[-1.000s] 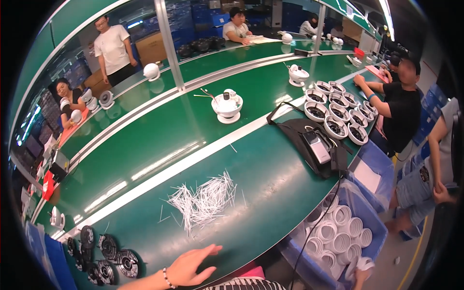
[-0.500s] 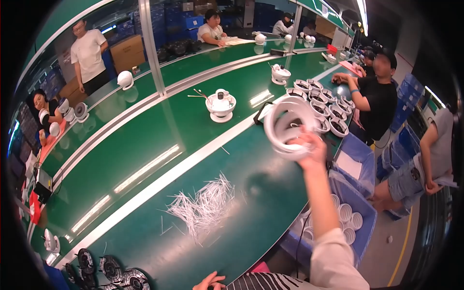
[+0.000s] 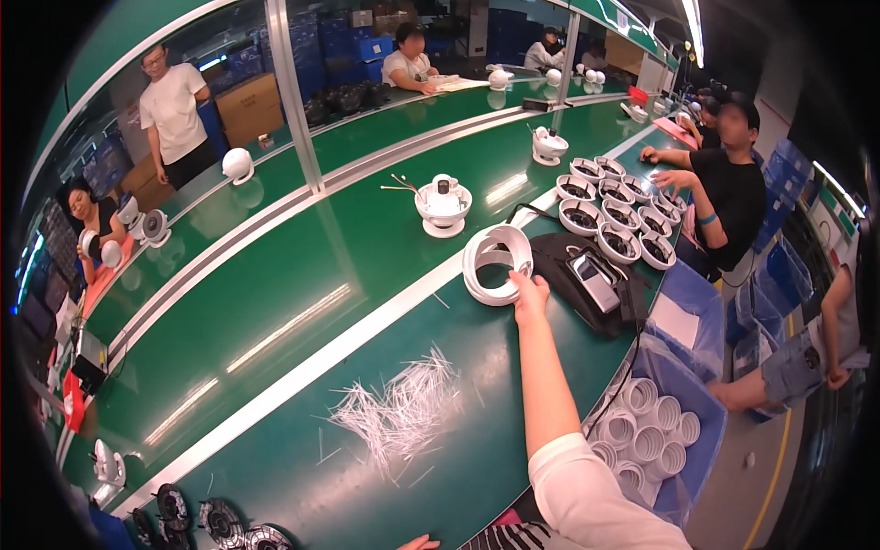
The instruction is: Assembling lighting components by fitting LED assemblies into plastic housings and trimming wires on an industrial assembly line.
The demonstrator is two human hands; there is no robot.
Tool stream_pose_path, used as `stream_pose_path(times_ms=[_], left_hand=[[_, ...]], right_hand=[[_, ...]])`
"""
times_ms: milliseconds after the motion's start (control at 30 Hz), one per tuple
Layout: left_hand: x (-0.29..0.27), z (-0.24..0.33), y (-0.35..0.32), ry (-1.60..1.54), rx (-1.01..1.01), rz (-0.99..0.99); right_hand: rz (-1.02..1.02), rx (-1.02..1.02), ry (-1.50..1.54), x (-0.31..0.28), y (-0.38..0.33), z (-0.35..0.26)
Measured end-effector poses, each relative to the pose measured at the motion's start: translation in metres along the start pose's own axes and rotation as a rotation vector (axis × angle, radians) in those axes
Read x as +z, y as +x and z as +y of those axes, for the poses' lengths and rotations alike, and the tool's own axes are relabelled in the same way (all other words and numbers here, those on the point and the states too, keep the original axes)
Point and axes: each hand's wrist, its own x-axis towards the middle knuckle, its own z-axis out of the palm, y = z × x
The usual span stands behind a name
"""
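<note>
My right hand (image 3: pixel 531 299) reaches out over the green table with its fingers closed on the near side of a white ring-shaped plastic housing (image 3: pixel 477 282). The housing looks like stacked rings with an open middle; I cannot tell whether its lower edge touches the table. Just right of it lies a black bag (image 3: pixel 576 295) with a grey handheld device (image 3: pixel 594 280) on top. Only some fingers of my left hand (image 3: pixel 420 543) show at the bottom edge, stretched out and with nothing seen in them. A pile of thin white strips (image 3: pixel 401 412) lies nearer me.
Several white rings with black inserts (image 3: pixel 620 214) stand at the far right, beside a co-worker in black (image 3: pixel 729 192). A blue bin (image 3: pixel 704 426) holds white rings on the right. Black round parts (image 3: pixel 220 522) lie at lower left. A white assembly (image 3: pixel 444 206) stands on the green conveyor (image 3: pixel 367 247).
My right hand has moved left with the white housing, uncovering the black bag and device. More of my left hand has dropped below the lower edge. The co-worker in black has raised a hand.
</note>
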Motion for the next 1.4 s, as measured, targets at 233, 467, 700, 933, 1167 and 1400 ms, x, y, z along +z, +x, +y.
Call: stream_pose_path(times_ms=[233, 467, 700, 933, 1167, 1400], left_hand=[[-0.006, -0.006, -0.001, 0.057, 0.043, -0.004], [0.010, 0.003, 0.003, 0.053, -0.091, 0.086], [0.029, -0.001, 0.004, 0.302, -0.026, -0.183], [0.061, 0.013, 0.032, 0.500, 0.207, -0.280], [0.063, 0.006, 0.037, 0.670, 0.401, -0.260], [0.078, 0.013, 0.036, 0.767, 0.431, -0.209]], right_hand=[[0.225, -0.650, -0.528, 0.016, -0.024, 0.016], [-0.198, -0.771, -0.594, -0.026, -0.060, -0.040], [-0.057, -1.106, -1.184, -0.311, -0.142, -0.168], [0.328, -0.282, -1.745, -0.618, -0.106, -0.146], [0.059, 0.382, -2.079, -0.658, -0.048, -0.095], [0.124, 0.314, -2.270, -0.681, -0.068, -0.050]])
